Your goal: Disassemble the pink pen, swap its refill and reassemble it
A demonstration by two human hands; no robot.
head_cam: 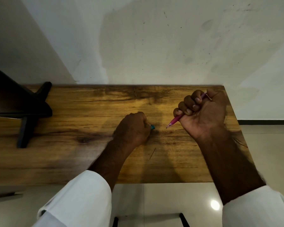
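Gripping the pink pen in a fisted right hand; left hand clenched on a teal piece.

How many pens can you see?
2. The pink pen is gripped in the right hand, tip pointing down-left. A teal end, probably another pen, pokes from the closed left hand on the wooden table; the rest is hidden.

One head-worn camera looks steeply down and forward, close over a wooden table against a wall.
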